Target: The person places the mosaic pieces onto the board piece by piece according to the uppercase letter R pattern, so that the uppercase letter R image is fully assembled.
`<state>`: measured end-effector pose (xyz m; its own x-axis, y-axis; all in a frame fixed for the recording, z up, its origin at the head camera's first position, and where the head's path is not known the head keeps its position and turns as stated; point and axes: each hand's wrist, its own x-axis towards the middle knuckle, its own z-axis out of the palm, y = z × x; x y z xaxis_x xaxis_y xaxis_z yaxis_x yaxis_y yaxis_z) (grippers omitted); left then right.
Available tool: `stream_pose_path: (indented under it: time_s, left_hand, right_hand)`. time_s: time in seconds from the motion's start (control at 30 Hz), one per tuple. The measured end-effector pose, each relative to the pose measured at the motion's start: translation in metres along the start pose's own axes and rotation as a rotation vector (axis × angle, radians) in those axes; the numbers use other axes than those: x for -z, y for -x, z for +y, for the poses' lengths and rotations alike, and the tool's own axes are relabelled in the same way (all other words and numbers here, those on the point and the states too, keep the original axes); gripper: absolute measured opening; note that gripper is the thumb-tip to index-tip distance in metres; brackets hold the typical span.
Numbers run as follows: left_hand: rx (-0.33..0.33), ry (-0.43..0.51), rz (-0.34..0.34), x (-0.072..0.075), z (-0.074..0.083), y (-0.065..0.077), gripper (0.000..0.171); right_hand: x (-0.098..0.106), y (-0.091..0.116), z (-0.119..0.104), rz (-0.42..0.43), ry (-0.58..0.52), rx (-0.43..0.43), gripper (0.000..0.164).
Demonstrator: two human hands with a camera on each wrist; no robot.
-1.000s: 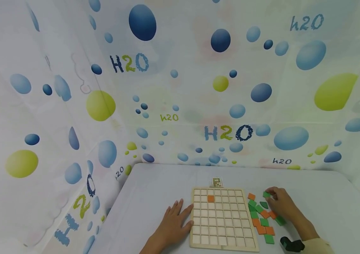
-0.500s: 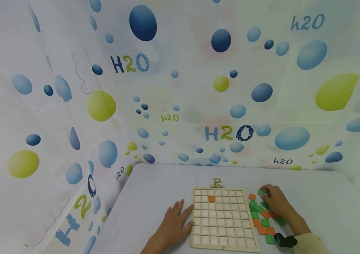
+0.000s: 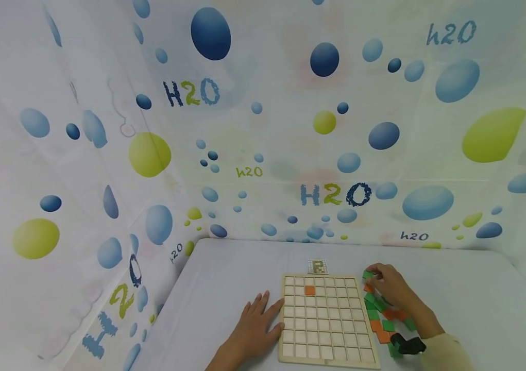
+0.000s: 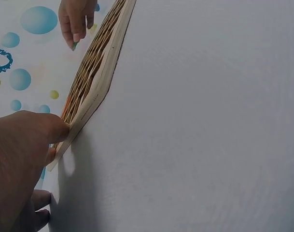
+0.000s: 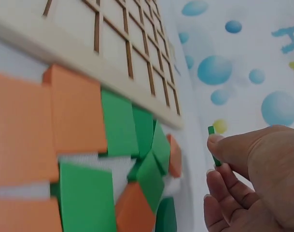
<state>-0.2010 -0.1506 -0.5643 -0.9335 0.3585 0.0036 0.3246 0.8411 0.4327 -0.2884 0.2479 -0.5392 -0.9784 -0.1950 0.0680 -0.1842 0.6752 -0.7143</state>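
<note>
Worktop (image 3: 225,293): white cloth is covering it; white sheeting (image 3: 281,139), printed with blue and lime drops and "H2O" lettering, is walling the back and sides. Grid board (image 3: 329,324): wooden, is lying flat, one side facing the person. Orange tile (image 3: 310,290): is occupying the second row from the far edge, third column from the left. Pattern card (image 3: 317,266): is lying at the board's far edge. Loose tiles (image 3: 383,337), green and orange: are lying along its right side. Left hand (image 3: 254,325): grip is resting released, fingers spread, thumb touching the left rim. Right hand (image 3: 390,283): grip is pinching a green tile (image 3: 368,274) beside the board's far right corner. In the right wrist view, that tile is showing edge-on, long axis running nearly upright, top leaning slightly left.
</note>
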Motion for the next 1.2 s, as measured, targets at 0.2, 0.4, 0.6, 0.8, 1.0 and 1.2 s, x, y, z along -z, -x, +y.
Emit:
stream_pose_path:
  time_s: [0.2,0.4,0.6,0.8,1.0,1.2]
  left_hand:
    - [-0.006,0.004,0.004,-0.002,-0.002,0.0,0.06]
    - [-0.011,0.0,0.005,-0.002,-0.003,-0.002,0.059]
    - [-0.01,0.003,-0.002,-0.002,-0.001,-0.001,0.059]
    - [-0.01,-0.001,-0.004,-0.001,0.001,0.0,0.059]
    - [0.0,-0.005,-0.005,0.0,0.0,0.001,0.059]
    - [0.0,0.006,-0.003,0.001,-0.001,0.0,0.059]
  right_hand:
    - [-0.022,-0.008,-0.007,-0.013,-0.039,0.022,0.032]
    - [-0.053,-0.011,-0.019,-0.011,-0.053,0.068,0.026]
    - [-0.076,-0.013,-0.03,-0.015,-0.022,0.132,0.025]
    - [-0.089,-0.012,-0.042,0.009,0.008,0.177,0.015]
    - [-0.097,-0.01,-0.053,0.02,0.047,0.239,0.01]
    - [-0.101,-0.009,-0.061,0.007,0.045,0.178,0.011]
